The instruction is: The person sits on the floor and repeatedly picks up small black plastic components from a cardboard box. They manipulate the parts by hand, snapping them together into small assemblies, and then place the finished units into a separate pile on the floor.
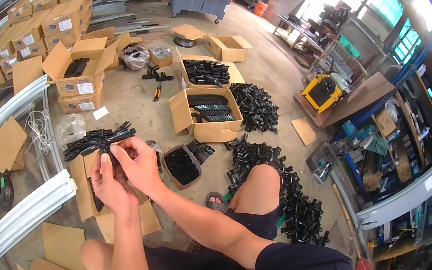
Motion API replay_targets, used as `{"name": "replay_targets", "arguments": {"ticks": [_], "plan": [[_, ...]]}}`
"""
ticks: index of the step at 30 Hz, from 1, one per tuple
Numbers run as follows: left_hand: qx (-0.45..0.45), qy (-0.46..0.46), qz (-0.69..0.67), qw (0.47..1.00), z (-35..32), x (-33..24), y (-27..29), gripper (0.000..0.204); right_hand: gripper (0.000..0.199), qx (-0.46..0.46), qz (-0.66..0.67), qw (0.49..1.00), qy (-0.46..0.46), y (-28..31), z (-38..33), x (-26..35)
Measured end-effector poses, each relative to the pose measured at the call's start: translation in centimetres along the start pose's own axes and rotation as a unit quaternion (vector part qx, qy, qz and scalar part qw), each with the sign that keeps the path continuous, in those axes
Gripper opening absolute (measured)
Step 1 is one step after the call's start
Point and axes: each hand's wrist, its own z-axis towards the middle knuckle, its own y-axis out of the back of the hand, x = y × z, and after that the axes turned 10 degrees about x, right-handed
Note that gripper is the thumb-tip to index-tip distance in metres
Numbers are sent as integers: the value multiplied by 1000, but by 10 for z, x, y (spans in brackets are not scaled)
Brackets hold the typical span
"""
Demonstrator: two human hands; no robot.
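Black fitting [105, 144] | at the thumb tips — left grip [115, 186], right grip [140, 164]

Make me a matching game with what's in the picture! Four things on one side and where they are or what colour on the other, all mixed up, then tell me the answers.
Things:
1. Black part
2. White paper
3. Yellow machine
4. Broom head

Places and colours:
A. by a brown board
B. red
C. at the fingertips of the left hand and right hand
D. on the floor, near a clear plastic bag

Right pairs: 1-C, 2-D, 3-A, 4-B
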Motion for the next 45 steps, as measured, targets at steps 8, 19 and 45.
{"name": "replay_targets", "arguments": {"ticks": [8, 19, 45], "plan": [[-4, -4, -16, 1000, 3, 4, 4, 21, 11, -13, -25, 1000, -5, -3, -3, 1], [-12, -16, 4, 1000, 3, 1, 2, 20, 15, 1, 57, 997, -60, -8, 3, 0], [-19, -23, 21, 999, 1, 4, -1, 22, 14, -5, 38, 998, -60, -3, -1, 2]]}}
